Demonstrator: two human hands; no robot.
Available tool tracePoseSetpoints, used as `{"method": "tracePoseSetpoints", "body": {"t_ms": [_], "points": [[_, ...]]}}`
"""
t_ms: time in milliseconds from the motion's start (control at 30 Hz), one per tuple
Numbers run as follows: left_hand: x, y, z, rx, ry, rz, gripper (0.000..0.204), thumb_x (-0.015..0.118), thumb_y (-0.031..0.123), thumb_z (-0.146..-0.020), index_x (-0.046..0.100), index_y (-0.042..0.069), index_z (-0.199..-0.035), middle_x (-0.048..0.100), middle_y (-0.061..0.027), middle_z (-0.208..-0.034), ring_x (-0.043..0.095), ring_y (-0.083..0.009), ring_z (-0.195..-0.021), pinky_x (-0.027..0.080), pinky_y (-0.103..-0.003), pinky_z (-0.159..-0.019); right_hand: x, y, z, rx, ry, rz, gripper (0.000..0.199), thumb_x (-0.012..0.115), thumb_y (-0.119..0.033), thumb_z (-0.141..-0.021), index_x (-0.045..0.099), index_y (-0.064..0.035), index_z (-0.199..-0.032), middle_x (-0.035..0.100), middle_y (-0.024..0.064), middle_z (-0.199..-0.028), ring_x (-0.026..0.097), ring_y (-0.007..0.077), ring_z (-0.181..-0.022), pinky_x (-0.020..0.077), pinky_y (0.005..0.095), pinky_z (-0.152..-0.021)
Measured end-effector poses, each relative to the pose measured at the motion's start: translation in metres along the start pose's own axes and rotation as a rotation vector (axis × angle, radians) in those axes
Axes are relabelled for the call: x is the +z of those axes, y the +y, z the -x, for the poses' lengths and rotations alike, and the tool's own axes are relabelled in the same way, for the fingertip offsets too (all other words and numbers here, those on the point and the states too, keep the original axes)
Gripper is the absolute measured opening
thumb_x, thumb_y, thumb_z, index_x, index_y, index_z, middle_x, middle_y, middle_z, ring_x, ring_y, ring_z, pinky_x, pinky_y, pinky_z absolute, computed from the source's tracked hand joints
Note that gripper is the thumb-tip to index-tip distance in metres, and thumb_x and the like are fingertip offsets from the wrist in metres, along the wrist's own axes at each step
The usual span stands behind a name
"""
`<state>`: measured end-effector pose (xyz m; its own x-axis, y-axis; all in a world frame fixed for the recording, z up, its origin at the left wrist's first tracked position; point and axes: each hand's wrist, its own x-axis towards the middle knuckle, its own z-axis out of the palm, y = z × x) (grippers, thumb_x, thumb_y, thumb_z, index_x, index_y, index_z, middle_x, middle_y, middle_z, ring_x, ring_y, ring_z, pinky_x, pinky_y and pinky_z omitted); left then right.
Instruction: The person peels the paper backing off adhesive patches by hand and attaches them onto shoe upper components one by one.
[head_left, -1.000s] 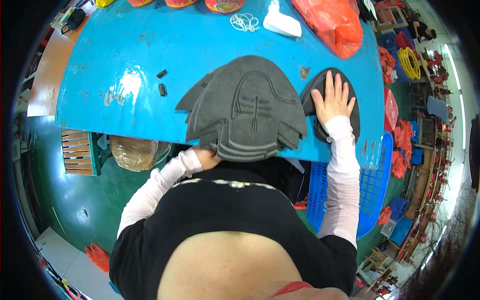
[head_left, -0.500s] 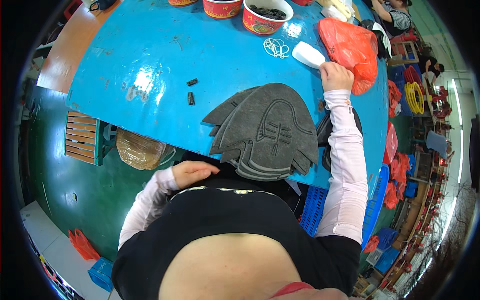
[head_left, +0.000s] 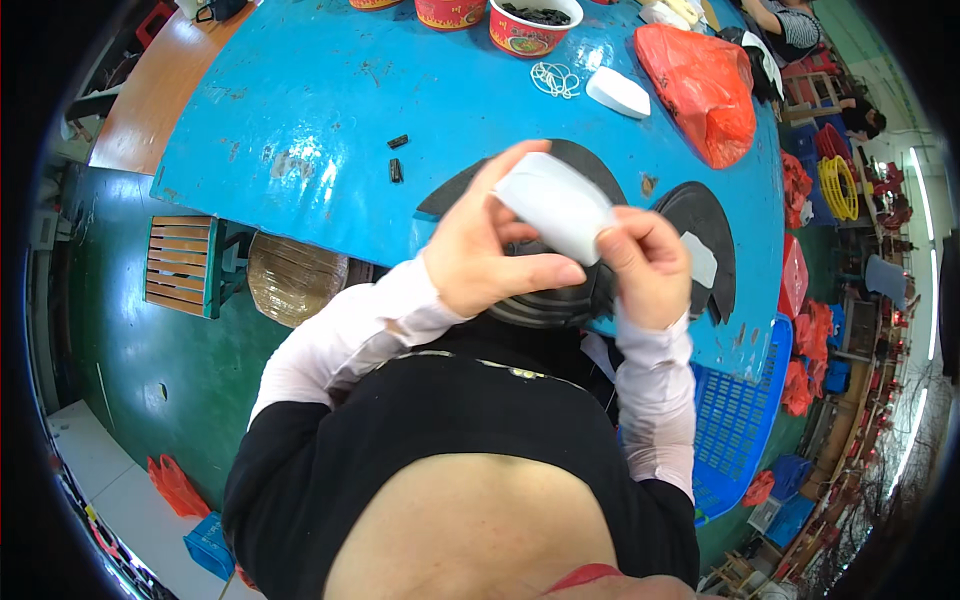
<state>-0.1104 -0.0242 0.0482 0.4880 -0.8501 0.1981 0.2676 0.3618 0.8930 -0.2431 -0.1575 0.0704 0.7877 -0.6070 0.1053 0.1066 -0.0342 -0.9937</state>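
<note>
A thin white sheet piece [head_left: 558,208] is raised over the table, its right end pinched between the thumb and fingers of my right hand [head_left: 652,268]. At its other end is my left hand [head_left: 475,250], fingers behind the piece and thumb stretched apart below it. Beneath both hands lies a stack of dark grey, felt-like cut pieces [head_left: 580,158], mostly hidden. To the right are more dark pieces [head_left: 700,212], with a white patch [head_left: 698,260] on top. Farther back sits a white stack of thin rounded pieces [head_left: 618,92].
Two small black pieces [head_left: 396,170] and a coil of pale cord [head_left: 555,80] lie on the blue table [head_left: 300,120]. At the back stand red paper tubs [head_left: 535,30], one holding black bits. A red plastic bag [head_left: 700,95] is at the right, a blue basket [head_left: 735,430] below.
My right hand has come back from the white stack, bringing a white piece over the grey stack. My left hand has risen from the table's near edge to meet it.
</note>
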Motion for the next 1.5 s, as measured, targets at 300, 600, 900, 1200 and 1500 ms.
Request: {"method": "tracePoseSetpoints", "body": {"t_ms": [300, 600, 900, 1200, 1500], "points": [[0.008, -0.027, 0.013, -0.175, 0.075, 0.194, 0.029, 0.061, 0.014, -0.089, 0.054, 0.0, -0.114, 0.063, -0.0076, -0.104, 0.06, -0.0145, -0.093, 0.05, -0.029, -0.08, -0.01, 0.023, 0.036, 0.312, -0.102, -0.557, 0.018, 0.06, -0.011, -0.089, 0.061, 0.0026, -0.1, 0.066, 0.0123, -0.097, 0.063, 0.0173, -0.084, 0.0526, 0.0283, -0.074], [-0.006, -0.017, 0.025, -0.188, 0.107, 0.127, 0.024, 0.057, 0.01, -0.09, 0.056, 0.0, -0.112, 0.062, -0.0087, -0.101, 0.062, -0.0156, -0.086, 0.053, -0.029, -0.072, -0.002, 0.026, 0.038, 0.226, -0.042, -0.253, 0.012, 0.061, -0.007, -0.088, 0.06, 0.0021, -0.096, 0.064, 0.0083, -0.089, 0.059, 0.0114, -0.077, 0.0488, 0.0239, -0.069], [-0.012, 0.004, 0.025, 0.265, 0.095, -0.618, 0.033, 0.066, 0.006, -0.081, 0.058, 0.002, -0.113, 0.053, -0.0099, -0.103, 0.054, -0.0191, -0.095, 0.044, -0.028, -0.081, 0.021, 0.013, 0.037, -0.011, 0.11, -0.075, 0.01, 0.063, 0.0, -0.084, 0.054, -0.0026, -0.087, 0.056, 0.001, -0.086, 0.051, 0.004, -0.072, 0.0413, 0.0181, -0.065], [-0.004, -0.019, 0.027, 0.039, 0.042, -0.163, 0.021, 0.071, 0.009, -0.08, 0.067, 0.002, -0.1, 0.059, -0.0108, -0.102, 0.059, -0.0165, -0.088, 0.047, -0.027, -0.074, 0.031, 0.026, 0.033, 0.203, -0.076, -0.357, 0.015, 0.056, -0.011, -0.092, 0.056, 0.0024, -0.097, 0.062, 0.0059, -0.091, 0.058, 0.0097, -0.081, 0.0481, 0.0231, -0.077], [-0.008, -0.021, 0.023, 0.221, -0.013, -0.558, 0.025, 0.07, 0.009, -0.08, 0.067, 0.004, -0.104, 0.061, -0.0111, -0.1, 0.061, -0.0195, -0.088, 0.049, -0.028, -0.073, 0.038, 0.032, 0.032, 0.071, 0.029, -0.245, 0.014, 0.056, -0.011, -0.092, 0.055, 0.0022, -0.097, 0.061, 0.0047, -0.09, 0.056, 0.007, -0.08, 0.0461, 0.0203, -0.071]]}}
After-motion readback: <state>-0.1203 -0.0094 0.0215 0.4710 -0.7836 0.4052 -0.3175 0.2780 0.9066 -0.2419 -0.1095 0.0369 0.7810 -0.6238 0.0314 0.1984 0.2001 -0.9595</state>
